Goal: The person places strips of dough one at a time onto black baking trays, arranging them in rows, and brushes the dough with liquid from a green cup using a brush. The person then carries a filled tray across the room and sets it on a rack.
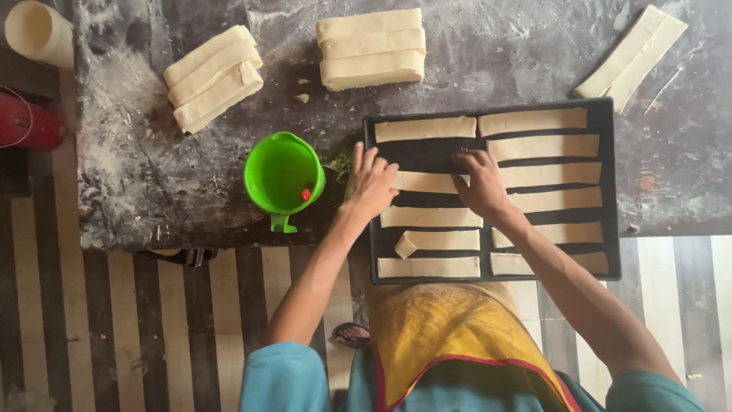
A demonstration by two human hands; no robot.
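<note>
A black baking tray (pixel 610 191) lies on the floured stone slab, filled with two columns of pale dough strips. My left hand (pixel 371 183) rests flat with spread fingers on the left end of a dough strip (pixel 427 182) in the left column. My right hand (pixel 480 181) presses down on the right end of that same strip, fingers bent. Below it lie more strips, one with a folded end (pixel 435 242). Neither hand lifts anything.
A green plastic mug (pixel 283 176) stands left of the tray. Stacks of folded dough (pixel 213 76) (pixel 371 49) (pixel 632 55) lie along the far side of the slab (pixel 152 183). A cream roll (pixel 38 32) and a red object (pixel 27 126) sit at far left. Striped floor lies below.
</note>
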